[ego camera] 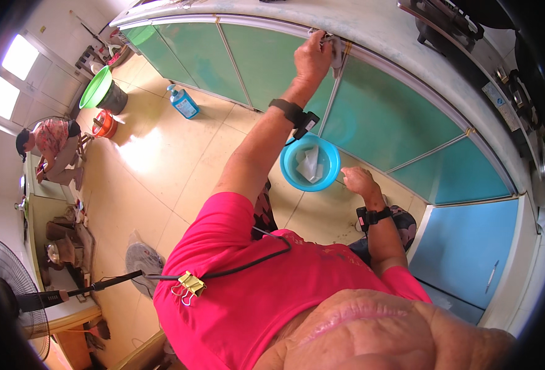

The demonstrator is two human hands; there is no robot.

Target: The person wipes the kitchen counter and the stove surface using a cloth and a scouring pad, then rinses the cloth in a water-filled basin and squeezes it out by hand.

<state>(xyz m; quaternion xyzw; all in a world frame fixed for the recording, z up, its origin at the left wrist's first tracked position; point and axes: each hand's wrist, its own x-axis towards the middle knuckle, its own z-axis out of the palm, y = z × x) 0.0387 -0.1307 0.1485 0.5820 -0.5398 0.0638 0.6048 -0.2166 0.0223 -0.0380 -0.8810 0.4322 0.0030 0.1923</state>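
Observation:
My left hand (313,56) grips a crumpled grey cloth (335,53) against the metal top rail of a row of green glass cabinet doors (374,111), beside a door joint. My right hand (361,181) is lower, its fingers curled in with nothing seen in them, just right of the rim of a blue plastic basin (286,172). Whether it touches the rim I cannot tell. The basin stands on the tiled floor, and a pale cloth (308,164) lies in the water. Both wrists wear black straps with small devices.
A blue pump bottle (184,103) stands on the floor by the cabinets. Green (96,87) and red (104,124) containers are farther left, near another person (52,145) bending over. Above the doors runs a countertop (272,17) with a gas stove. A fan (15,296) is lower left.

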